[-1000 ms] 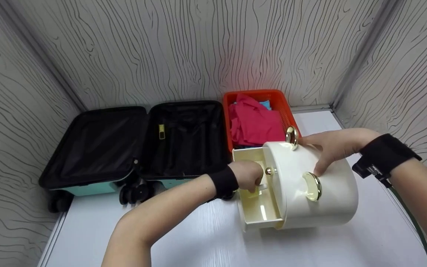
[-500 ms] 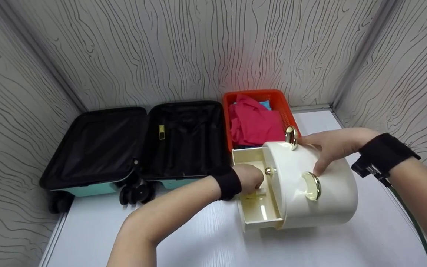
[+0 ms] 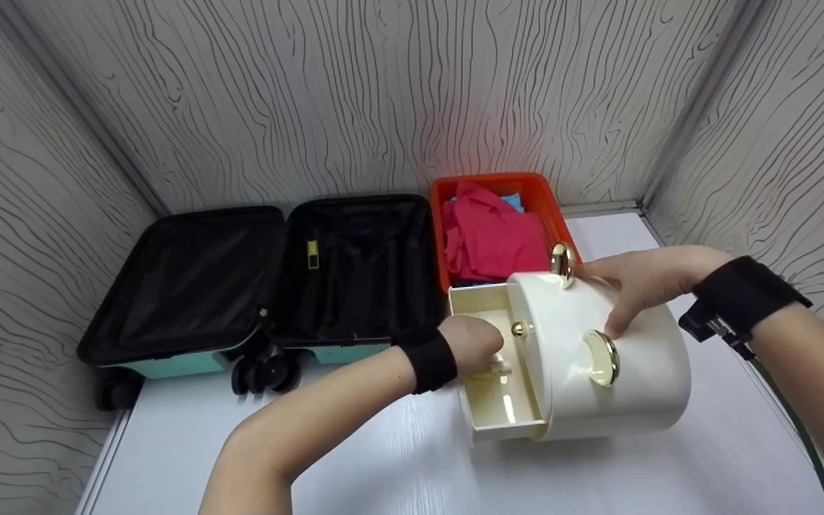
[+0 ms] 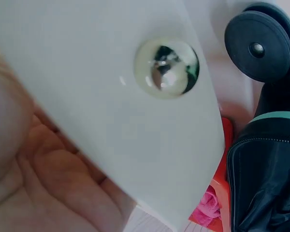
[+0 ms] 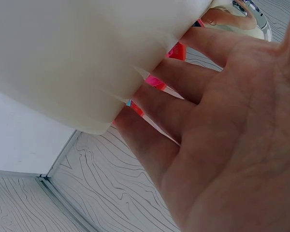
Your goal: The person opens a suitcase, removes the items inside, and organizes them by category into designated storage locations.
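Note:
A cream, rounded drawer box (image 3: 626, 386) with gold trims lies on the table at the right. Its drawer (image 3: 501, 418) is pulled out to the left. My left hand (image 3: 471, 343) reaches over the drawer front with curled fingers inside. A small pale item (image 3: 500, 365) shows by those fingertips; whether they pinch it is hidden. In the left wrist view, the drawer front (image 4: 111, 121) with its gold knob (image 4: 168, 67) covers the fingertips. My right hand (image 3: 644, 286) rests on top of the box, fingers spread. Fairly straight fingers (image 5: 159, 130) touch its side in the right wrist view.
An open suitcase (image 3: 362, 265) with black lining and wheels lies at the back left. Beside it stands a red basket (image 3: 551, 204) with a pink cloth (image 3: 494, 239) and something blue. Patterned walls (image 3: 355, 100) enclose the white table (image 3: 383, 458).
My left hand has shifted slightly within the drawer, dipping a little and then moving back left. The pale item by its fingertips has shifted slightly too. My right hand and the box stay put.

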The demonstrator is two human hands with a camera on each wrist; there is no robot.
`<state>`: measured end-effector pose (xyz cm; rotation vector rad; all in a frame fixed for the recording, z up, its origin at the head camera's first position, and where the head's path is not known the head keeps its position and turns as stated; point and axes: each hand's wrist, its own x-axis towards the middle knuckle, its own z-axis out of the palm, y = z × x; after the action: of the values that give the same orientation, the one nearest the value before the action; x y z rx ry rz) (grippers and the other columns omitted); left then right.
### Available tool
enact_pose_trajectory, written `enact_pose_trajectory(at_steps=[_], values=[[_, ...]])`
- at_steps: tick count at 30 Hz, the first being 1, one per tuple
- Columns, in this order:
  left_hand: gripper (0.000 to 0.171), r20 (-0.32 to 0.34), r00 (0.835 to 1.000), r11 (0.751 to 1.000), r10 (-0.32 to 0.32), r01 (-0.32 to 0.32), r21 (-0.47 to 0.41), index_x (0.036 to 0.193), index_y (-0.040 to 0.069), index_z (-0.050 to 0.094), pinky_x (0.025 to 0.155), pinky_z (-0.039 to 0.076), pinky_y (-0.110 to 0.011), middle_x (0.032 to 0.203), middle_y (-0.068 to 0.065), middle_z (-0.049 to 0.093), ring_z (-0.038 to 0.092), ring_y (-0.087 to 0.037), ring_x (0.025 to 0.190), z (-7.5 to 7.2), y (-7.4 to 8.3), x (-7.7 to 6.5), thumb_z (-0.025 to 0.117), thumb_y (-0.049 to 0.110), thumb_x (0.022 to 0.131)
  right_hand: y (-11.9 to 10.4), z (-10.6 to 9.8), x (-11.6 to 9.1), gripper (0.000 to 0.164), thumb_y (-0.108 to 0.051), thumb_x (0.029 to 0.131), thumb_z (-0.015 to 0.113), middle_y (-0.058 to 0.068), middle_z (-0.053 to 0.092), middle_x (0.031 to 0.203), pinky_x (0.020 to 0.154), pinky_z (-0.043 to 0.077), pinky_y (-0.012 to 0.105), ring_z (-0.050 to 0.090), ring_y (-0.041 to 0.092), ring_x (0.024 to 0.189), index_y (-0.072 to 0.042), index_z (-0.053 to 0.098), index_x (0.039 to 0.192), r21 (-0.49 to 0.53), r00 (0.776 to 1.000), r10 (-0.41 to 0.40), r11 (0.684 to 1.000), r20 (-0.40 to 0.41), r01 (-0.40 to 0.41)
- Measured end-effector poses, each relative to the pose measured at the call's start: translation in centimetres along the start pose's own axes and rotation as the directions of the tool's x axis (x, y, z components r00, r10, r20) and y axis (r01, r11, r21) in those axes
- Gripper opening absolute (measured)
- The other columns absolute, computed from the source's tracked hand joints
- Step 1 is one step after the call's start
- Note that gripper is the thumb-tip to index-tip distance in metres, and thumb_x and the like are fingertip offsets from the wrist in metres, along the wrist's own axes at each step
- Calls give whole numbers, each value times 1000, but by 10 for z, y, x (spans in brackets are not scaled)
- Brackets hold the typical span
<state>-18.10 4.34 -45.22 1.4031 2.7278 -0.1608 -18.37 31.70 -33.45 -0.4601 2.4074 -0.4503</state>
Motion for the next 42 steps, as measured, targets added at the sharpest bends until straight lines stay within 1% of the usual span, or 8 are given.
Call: enact_pose_trajectory(at_steps=[3,6,12,18,21,28,34,42], values=[[8,-25,1000,999,8,-9,-44,83,16,73,63,55,-34,87,1,71,66,-16,78,-9,-6,-7,73,23,88,0,1,0,101,-34,75,89,9,58,130,94,50,50,54,30,118,-11,37,159,-5,1000,-7,1000,-2,7],[14,-76,997,993,-4,-5,-115,101,17,78,71,55,-34,100,1,72,67,-17,91,-21,-14,-17,75,25,90,1,1,0,100,-33,75,88,10,57,131,93,50,49,53,30,119,-9,37,158,-3,1000,-15,1000,5,15],[27,-170,972,961,-160,115,-251,117,14,78,77,56,-36,109,-2,72,68,-22,97,-31,-33,-43,73,27,93,0,-1,4,95,-33,77,88,8,58,124,87,54,45,56,28,113,-17,39,157,12,999,5,1000,35,-5],[21,-173,949,914,-266,190,-360,107,14,76,66,53,-32,92,2,68,64,-16,82,-9,-42,-64,74,27,91,0,-1,4,97,-34,76,88,8,57,126,89,52,45,56,28,114,-17,39,158,-9,1000,11,1000,29,-11],[21,-186,944,917,-272,196,-347,106,16,74,65,50,-31,90,2,65,59,-17,81,9,-42,-72,75,28,89,-1,-1,4,96,-35,76,88,8,57,127,87,52,44,55,28,114,-19,40,157,-14,1000,7,1000,20,-7],[29,-240,931,931,-277,198,-305,110,18,75,81,51,-38,104,1,68,60,-21,98,44,-38,-80,78,39,89,0,0,3,98,-37,76,88,9,56,132,93,50,49,52,30,120,-15,38,158,-14,1000,6,1000,11,-6],[25,-242,934,918,-264,167,-360,105,20,79,77,50,-34,99,3,70,61,-17,91,55,-37,-76,78,39,90,0,-1,3,98,-36,77,88,8,57,130,92,51,50,52,30,118,-15,38,158,-5,1000,4,1000,16,-4],[15,-205,938,854,-281,147,-499,100,17,77,71,51,-26,88,8,67,60,-7,79,60,-35,-67,75,31,94,0,-1,2,98,-34,76,88,9,57,130,92,50,48,53,30,118,-16,38,159,1,1000,-1,1000,13,1]])
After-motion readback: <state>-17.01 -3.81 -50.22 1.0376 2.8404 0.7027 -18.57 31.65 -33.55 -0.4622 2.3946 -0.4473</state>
